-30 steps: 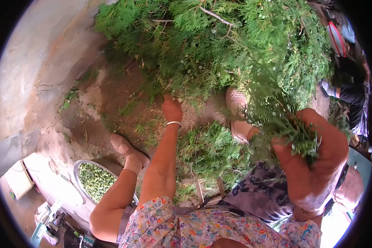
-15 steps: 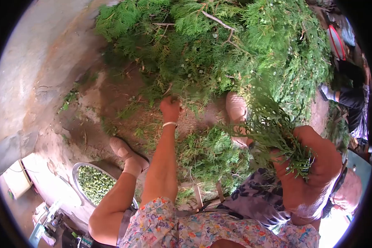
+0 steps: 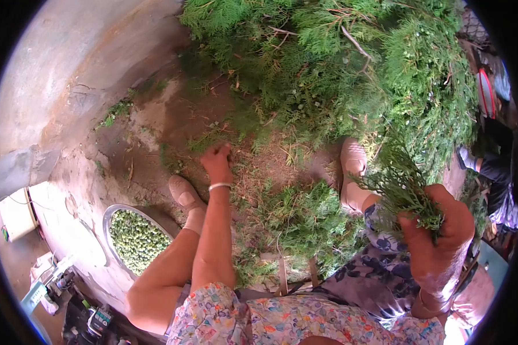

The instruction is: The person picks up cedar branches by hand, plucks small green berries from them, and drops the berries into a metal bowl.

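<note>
My right hand [image 3: 440,241], at the right, is closed round a leafy arborvitae sprig [image 3: 406,192] with flat green fronds pointing up and left. My left hand [image 3: 217,164], with a white band at the wrist, reaches out over the littered ground. Its fingers are curled together, and whatever they may hold is hidden. Beyond both hands lies a large heap of cut arborvitae branches [image 3: 328,75]. A smaller pile of green sprigs [image 3: 311,224] rests on the ground between my legs.
An oval metal basin [image 3: 106,230] full of small green cones stands left of my leg. A pale wall [image 3: 86,75] curves along the left. Another person's dark-clothed leg [image 3: 498,155] shows at the far right, near a red-rimmed object [image 3: 485,92].
My left hand has drawn back from the heap's edge and sits lower and further left. The right hand keeps hold of the sprig. The whole view has shifted slightly.
</note>
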Available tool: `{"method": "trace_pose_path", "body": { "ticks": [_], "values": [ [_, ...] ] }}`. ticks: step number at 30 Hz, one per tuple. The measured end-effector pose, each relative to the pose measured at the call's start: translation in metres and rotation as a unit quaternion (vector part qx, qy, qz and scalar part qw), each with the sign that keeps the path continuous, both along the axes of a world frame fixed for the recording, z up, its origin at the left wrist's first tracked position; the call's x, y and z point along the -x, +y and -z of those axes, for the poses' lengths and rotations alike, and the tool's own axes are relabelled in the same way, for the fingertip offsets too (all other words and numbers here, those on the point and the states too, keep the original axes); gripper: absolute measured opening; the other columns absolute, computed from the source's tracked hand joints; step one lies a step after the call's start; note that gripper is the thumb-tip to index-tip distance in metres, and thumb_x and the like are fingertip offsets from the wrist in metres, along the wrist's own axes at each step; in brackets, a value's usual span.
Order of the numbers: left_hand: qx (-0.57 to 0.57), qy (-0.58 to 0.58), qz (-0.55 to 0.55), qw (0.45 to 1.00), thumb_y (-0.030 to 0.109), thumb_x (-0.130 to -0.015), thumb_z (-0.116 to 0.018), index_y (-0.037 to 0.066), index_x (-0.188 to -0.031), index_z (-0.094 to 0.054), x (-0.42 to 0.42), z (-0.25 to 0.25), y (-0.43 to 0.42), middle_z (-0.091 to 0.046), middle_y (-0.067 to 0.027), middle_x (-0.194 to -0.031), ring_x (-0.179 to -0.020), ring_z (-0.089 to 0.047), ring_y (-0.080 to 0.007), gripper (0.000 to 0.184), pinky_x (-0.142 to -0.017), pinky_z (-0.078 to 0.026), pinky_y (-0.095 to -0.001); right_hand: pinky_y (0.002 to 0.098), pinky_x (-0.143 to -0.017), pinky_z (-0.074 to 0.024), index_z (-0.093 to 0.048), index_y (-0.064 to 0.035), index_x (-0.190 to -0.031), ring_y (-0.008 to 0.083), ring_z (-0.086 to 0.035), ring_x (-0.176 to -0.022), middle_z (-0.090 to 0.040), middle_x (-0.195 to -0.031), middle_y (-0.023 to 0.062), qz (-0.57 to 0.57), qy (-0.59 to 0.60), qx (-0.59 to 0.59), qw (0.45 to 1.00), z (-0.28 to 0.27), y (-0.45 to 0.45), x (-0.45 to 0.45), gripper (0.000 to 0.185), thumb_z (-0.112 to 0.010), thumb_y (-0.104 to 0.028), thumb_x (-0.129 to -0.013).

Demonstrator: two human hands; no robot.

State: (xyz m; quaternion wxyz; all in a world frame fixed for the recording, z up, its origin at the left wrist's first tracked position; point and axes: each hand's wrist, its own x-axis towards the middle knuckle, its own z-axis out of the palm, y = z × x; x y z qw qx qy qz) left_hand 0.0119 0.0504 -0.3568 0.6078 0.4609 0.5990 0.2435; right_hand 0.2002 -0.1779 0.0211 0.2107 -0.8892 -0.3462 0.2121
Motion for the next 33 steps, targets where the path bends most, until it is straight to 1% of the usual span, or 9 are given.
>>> {"method": "trace_pose_path", "body": {
  "ticks": [3,9,13,15,17,22,29,31,33],
  "values": [
    [-0.318,0.212,0.096,0.919,0.009,-0.07,-0.065,-0.003,-0.085,-0.065,-0.007,0.016,0.046,-0.06,-0.0197,-0.063,-0.049,-0.055,-0.0322,0.019,-0.05,-0.045,-0.0391,0.0322,-0.066,-0.0401,-0.057,0.0024,-0.101,0.0222,-0.053,-0.069,-0.058,-0.08,0.0112,0.0,-0.014,0.002,1.0,0.0,0.004,0.001,0.038,-0.07,-0.01,-0.068],
    [-0.433,0.349,0.237,0.797,0.012,-0.063,-0.069,-0.002,-0.083,-0.064,-0.028,0.063,0.08,-0.062,-0.0243,-0.076,-0.069,-0.058,-0.0422,0.025,-0.065,-0.048,-0.0442,0.0348,-0.066,-0.04,-0.057,0.0022,-0.099,0.0259,-0.052,-0.07,-0.058,-0.08,0.0118,-0.081,-0.058,0.025,0.995,0.006,0.014,-0.001,0.033,-0.067,-0.006,-0.068],
    [-0.415,0.342,0.25,0.805,0.013,-0.065,-0.069,-0.001,-0.081,-0.066,-0.024,0.05,0.079,-0.064,-0.0185,-0.075,-0.069,-0.06,-0.0332,0.021,-0.062,-0.048,-0.0408,0.0357,-0.068,-0.0397,-0.056,0.002,-0.101,0.0267,-0.052,-0.072,-0.058,-0.082,0.0123,-0.074,-0.016,0.036,0.996,0.01,0.013,-0.003,0.034,-0.066,-0.009,-0.071],
    [-0.193,0.159,0.132,0.959,0.011,-0.069,-0.067,0.002,-0.087,-0.063,-0.015,0.039,0.079,-0.061,-0.0124,-0.074,-0.064,-0.057,-0.0264,0.02,-0.052,-0.046,-0.0367,0.0359,-0.068,-0.0396,-0.056,0.0019,-0.102,0.0265,-0.052,-0.073,-0.058,-0.082,0.0123,-0.079,-0.029,0.027,0.996,0.01,0.012,-0.001,0.034,-0.067,-0.01,-0.072],
    [-0.042,-0.017,0.035,0.998,0.011,-0.072,-0.065,0.003,-0.086,-0.06,0.008,0.011,0.058,-0.06,-0.0117,-0.074,-0.061,-0.056,-0.0249,0.017,-0.049,-0.044,-0.0363,0.0365,-0.069,-0.0396,-0.055,0.0016,-0.104,0.0265,-0.052,-0.074,-0.058,-0.083,0.0124,-0.083,-0.03,0.023,0.996,0.009,0.013,0.001,0.036,-0.068,-0.013,-0.073],
    [0.262,-0.318,-0.2,0.889,0.008,-0.078,-0.062,0.005,-0.088,-0.054,0.072,-0.004,0.001,-0.057,-0.0088,-0.072,-0.055,-0.053,-0.0218,0.013,-0.04,-0.036,-0.0298,0.0365,-0.07,-0.0392,-0.055,0.0006,-0.106,0.0257,-0.052,-0.076,-0.058,-0.084,0.0117,-0.077,0.004,0.04,0.996,0.008,0.018,0.011,0.037,-0.068,-0.012,-0.074],
    [0.111,-0.042,-0.3,0.947,0.012,-0.075,-0.065,0.004,-0.088,-0.061,0.127,0.028,0.034,-0.061,-0.013,-0.075,-0.057,-0.056,-0.0262,0.015,-0.044,-0.041,-0.0345,0.0353,-0.072,-0.039,-0.054,0.0002,-0.108,0.0243,-0.051,-0.078,-0.057,-0.085,0.0107,-0.097,0.005,0.056,0.994,0.014,0.025,0.018,0.039,-0.068,-0.004,-0.072],
    [-0.151,0.374,-0.126,0.906,0.013,-0.07,-0.066,0.001,-0.09,-0.066,0.144,0.046,0.052,-0.064,-0.0192,-0.082,-0.066,-0.061,-0.0329,0.023,-0.059,-0.049,-0.04,0.0355,-0.062,-0.0373,-0.055,0.0003,-0.096,0.0285,-0.05,-0.066,-0.054,-0.073,0.0123,-0.094,-0.033,0.013,0.995,0.02,0.04,0.024,0.028,-0.067,-0.004,-0.071],
    [-0.19,0.403,-0.099,0.89,0.013,-0.069,-0.065,0.001,-0.091,-0.067,0.16,0.064,0.065,-0.064,-0.0209,-0.084,-0.072,-0.062,-0.0349,0.026,-0.066,-0.049,-0.0408,0.0358,-0.052,-0.0356,-0.056,0.0003,-0.085,0.0328,-0.049,-0.054,-0.051,-0.061,0.0139,-0.092,-0.071,-0.029,0.993,0.026,0.047,0.027,0.018,-0.066,-0.005,-0.07]
  ]
}}
